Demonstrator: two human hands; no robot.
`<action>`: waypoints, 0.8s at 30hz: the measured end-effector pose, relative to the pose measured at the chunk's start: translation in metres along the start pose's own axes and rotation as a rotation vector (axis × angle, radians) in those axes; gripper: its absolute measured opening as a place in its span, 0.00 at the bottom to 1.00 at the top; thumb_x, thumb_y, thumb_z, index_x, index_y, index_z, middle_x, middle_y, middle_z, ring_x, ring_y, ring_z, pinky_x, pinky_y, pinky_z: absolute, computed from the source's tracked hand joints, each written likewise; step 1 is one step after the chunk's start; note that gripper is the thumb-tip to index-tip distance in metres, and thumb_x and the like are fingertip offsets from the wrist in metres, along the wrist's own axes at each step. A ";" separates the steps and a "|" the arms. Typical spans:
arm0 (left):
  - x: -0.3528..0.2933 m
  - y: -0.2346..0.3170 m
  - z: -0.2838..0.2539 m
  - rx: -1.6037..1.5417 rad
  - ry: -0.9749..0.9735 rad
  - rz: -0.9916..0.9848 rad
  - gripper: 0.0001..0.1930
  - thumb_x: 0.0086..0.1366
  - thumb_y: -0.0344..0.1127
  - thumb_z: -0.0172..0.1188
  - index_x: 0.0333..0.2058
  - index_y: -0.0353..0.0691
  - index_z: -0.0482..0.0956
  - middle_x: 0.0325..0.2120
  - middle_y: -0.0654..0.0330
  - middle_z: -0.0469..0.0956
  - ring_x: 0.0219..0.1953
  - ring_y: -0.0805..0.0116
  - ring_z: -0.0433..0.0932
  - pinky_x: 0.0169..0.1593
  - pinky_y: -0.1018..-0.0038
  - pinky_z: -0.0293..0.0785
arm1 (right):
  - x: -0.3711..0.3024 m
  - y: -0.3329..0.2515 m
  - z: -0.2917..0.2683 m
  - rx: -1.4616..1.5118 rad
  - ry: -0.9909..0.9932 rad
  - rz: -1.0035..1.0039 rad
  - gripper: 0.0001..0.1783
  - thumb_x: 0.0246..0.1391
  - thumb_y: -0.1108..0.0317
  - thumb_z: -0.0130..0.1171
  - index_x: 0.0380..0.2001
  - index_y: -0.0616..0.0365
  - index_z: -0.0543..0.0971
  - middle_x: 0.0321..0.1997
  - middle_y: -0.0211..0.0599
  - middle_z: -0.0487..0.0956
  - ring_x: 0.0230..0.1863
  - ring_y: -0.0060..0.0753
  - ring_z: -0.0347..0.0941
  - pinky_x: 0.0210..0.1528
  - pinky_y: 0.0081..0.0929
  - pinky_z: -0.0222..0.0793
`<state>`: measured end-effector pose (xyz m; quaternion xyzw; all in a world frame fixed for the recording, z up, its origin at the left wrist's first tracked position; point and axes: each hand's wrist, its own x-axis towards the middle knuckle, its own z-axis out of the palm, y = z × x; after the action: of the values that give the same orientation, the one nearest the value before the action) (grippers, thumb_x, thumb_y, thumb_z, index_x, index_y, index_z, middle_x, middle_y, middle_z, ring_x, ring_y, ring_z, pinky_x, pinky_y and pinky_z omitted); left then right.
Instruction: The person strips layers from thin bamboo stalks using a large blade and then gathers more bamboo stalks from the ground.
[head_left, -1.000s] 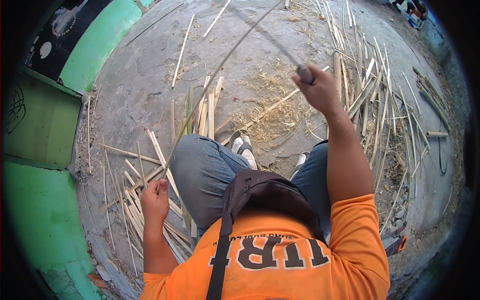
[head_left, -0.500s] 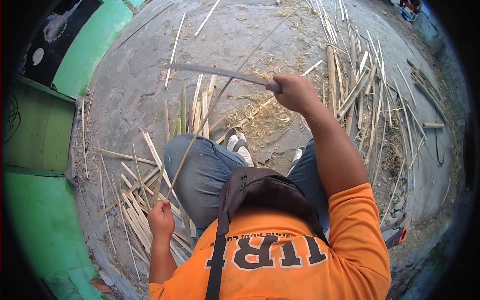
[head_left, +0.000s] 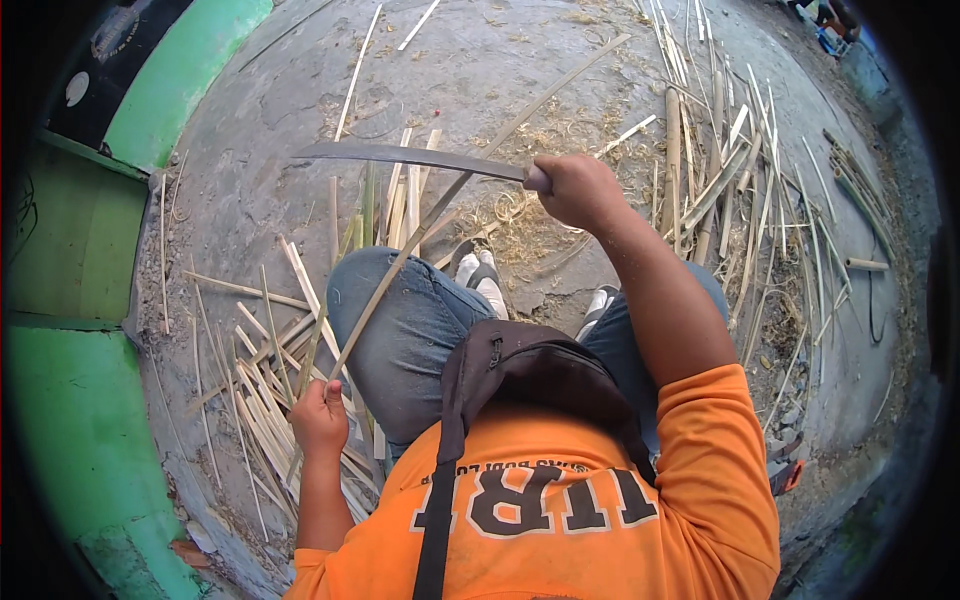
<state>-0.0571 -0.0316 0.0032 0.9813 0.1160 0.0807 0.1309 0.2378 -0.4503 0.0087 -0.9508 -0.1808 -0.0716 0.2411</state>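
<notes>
My right hand (head_left: pixel 578 188) is closed round the pale handle of a machete (head_left: pixel 400 155). Its long grey blade points left and crosses a bamboo strip (head_left: pixel 405 250); whether the edge touches the strip I cannot make out. The strip is long and narrow, slanting from the lower left over my left knee to the far ground. Near its lower end, my left hand (head_left: pixel 321 418) grips it with the thumb on top. Beside that hand lies a heap of split bamboo strips (head_left: pixel 265 405).
Thicker bamboo poles (head_left: pixel 673 160) and strips cover the ground at the right. Pale shavings (head_left: pixel 510 235) lie scattered ahead of my feet. A green wall (head_left: pixel 80 420) stands on the left. A person (head_left: pixel 838 22) shows in part at the far right.
The machete and my right hand have shifted slightly left. The bamboo strip has turned, now showing a broader face, and its far end sits farther right. The view has tilted a little.
</notes>
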 end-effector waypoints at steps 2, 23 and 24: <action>-0.001 0.000 0.000 0.011 -0.007 0.000 0.34 0.77 0.64 0.45 0.24 0.37 0.71 0.20 0.43 0.73 0.28 0.32 0.75 0.31 0.46 0.68 | 0.000 -0.001 0.002 0.013 0.014 -0.012 0.09 0.61 0.56 0.62 0.35 0.47 0.83 0.30 0.47 0.82 0.35 0.58 0.80 0.37 0.53 0.75; 0.003 0.006 -0.016 -0.012 -0.047 -0.045 0.33 0.78 0.60 0.47 0.24 0.35 0.71 0.20 0.41 0.73 0.27 0.32 0.73 0.30 0.48 0.66 | -0.008 -0.044 -0.019 -0.111 -0.103 0.012 0.06 0.57 0.61 0.62 0.34 0.47 0.84 0.33 0.44 0.85 0.39 0.53 0.83 0.41 0.50 0.78; 0.003 0.005 -0.015 -0.011 -0.052 -0.044 0.33 0.78 0.60 0.47 0.24 0.35 0.71 0.20 0.41 0.73 0.27 0.32 0.73 0.30 0.48 0.66 | -0.008 -0.042 -0.021 -0.110 -0.106 0.016 0.06 0.57 0.61 0.62 0.34 0.47 0.84 0.33 0.44 0.85 0.39 0.53 0.83 0.41 0.50 0.78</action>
<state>-0.0563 -0.0317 0.0194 0.9796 0.1335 0.0529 0.1408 0.2130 -0.4285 0.0430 -0.9665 -0.1815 -0.0289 0.1792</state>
